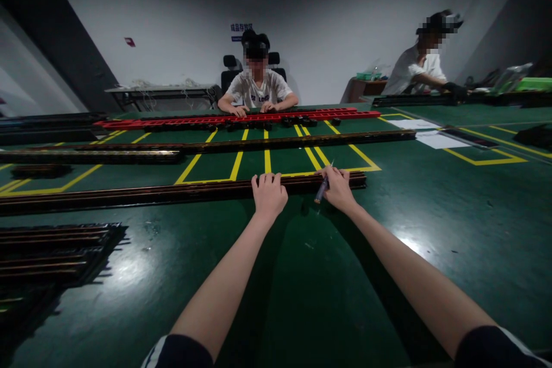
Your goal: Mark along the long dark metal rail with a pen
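A bundle of long, thin, dark strips (172, 194) with a coppery sheen runs from the left edge to just beyond my right hand. My left hand (269, 198) is closed over this bundle, its fingers bent across the top. Near the bundle's right end, my right hand (340, 188) grips a short, dark, pen-like tool (321, 190) and touches the strips. A thin point shows above the fingers; the tool's exact kind is unclear.
More dark strips (47, 253) lie at the lower left. Beyond my bundle are another long strip (297, 141), red slotted rails (241, 121) and white papers (440, 139) on the green table (431, 207). One person (259, 89) sits opposite; another (416, 72) works at the right.
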A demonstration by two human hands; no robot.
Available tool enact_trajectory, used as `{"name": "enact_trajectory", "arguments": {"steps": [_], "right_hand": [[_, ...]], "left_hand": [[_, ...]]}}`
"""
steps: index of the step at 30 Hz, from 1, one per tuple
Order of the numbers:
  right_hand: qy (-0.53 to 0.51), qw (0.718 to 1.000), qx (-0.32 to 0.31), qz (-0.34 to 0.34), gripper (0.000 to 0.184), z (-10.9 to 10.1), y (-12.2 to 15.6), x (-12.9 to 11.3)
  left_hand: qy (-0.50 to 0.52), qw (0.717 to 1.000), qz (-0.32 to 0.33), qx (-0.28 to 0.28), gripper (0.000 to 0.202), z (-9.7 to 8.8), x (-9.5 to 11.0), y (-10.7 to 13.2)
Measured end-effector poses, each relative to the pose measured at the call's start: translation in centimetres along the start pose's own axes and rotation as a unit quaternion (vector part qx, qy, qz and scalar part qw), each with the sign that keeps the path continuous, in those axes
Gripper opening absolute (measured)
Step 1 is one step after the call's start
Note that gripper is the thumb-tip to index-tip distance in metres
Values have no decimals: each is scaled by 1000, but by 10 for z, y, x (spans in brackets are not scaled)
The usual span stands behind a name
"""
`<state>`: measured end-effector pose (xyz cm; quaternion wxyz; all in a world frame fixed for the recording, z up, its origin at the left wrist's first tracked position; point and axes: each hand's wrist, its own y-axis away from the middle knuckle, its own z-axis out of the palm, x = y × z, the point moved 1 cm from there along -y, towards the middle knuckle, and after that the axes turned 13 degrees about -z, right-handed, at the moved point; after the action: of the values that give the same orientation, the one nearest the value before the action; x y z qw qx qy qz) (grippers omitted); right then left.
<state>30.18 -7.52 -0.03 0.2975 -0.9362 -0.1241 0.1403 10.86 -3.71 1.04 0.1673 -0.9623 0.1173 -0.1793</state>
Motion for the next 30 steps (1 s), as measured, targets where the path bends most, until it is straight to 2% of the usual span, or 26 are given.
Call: {"name": "enact_trajectory", "arguments": {"steps": [7, 16, 25, 30], "right_hand": [[-38, 999, -13, -19, 30, -2, 3, 3], [-12, 1000, -6, -7, 20, 2, 0, 2], [9, 1000, 20, 20, 33, -4, 0, 3], [-27, 999, 23, -2, 31, -4, 3, 6]], "left_hand": [[1, 1000, 4, -11, 42, 1, 0, -1], [-6, 1000, 2, -14, 41, 0, 1, 0], [18, 1000, 23, -3, 44, 5, -1, -2], [12, 999, 29, -11, 44, 5, 0, -2]]}}
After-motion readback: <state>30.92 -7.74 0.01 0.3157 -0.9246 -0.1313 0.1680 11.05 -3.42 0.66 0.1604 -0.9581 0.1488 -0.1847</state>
